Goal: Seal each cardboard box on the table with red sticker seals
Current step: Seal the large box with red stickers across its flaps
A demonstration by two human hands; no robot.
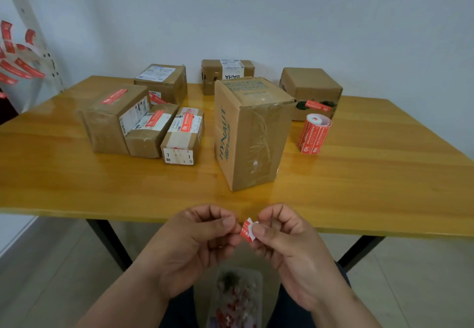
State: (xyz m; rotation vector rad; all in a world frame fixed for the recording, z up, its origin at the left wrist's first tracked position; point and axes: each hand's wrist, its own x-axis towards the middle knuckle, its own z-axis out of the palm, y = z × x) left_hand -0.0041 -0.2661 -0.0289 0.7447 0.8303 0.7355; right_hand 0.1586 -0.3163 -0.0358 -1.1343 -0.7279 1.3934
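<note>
1. Nearest to us, low in the view, we see a blurred clear bag [234,299] of red and white scraps between the person's knees.
2. Above it, in front of the table edge, the left hand [195,245] and right hand [289,245] meet, fingers curled; both pinch one red sticker seal [246,230] between thumb and fingertips, its white backing partly showing.
3. On the wooden table [359,186], the tall HYNALIT box [246,135] stands upright nearest the hands, taped, with no red seal that we can see.
4. Just right of it stands the roll of red seals [314,134].
5. To the left, three boxes sit touching side by side: a large box [110,119], a flat middle box [151,132] and a small labelled box [183,135], each carrying a red seal.
6. Farther back lie a box with a shipping label [164,81], the AHAB box [225,71] and a right rear box [311,89] with a red seal on its front.
7. At far left, loose red strips [18,58] hang by a perforated metal upright [28,19].
</note>
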